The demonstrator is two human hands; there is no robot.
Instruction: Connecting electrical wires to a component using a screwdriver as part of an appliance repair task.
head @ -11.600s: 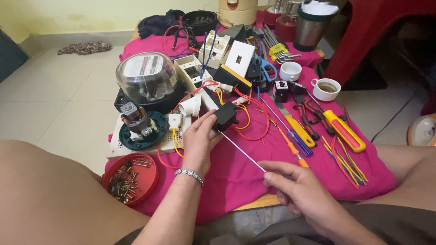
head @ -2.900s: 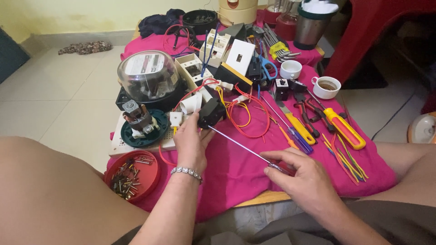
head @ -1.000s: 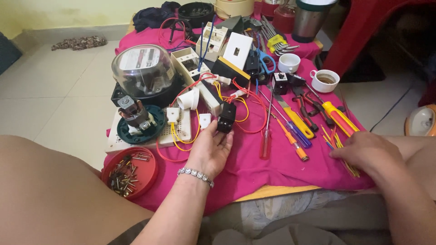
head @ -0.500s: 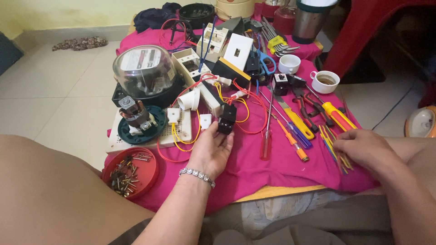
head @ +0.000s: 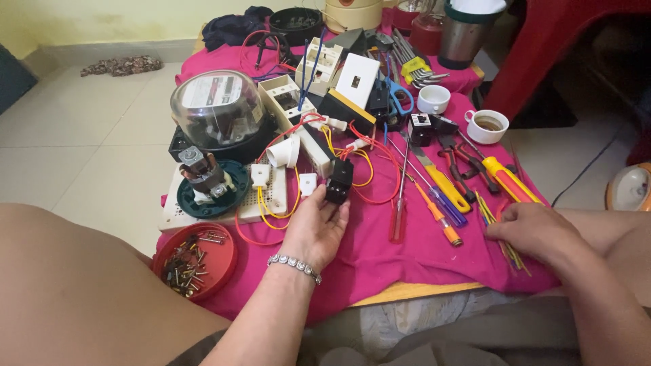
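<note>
Two hands are in my view. My left hand has its fingers pinched on a black switch block, held just above the pink cloth at centre. At three o'clock, my right hand rests with fingers curled on the yellow wires, beside the red-handled screwdriver.

**One camera, on my head**

The only view sits on my head, looking steeply down and forward toward twelve o'clock, close over the pink cloth. My left hand lies near centre, my right hand at four o'clock.
</note>
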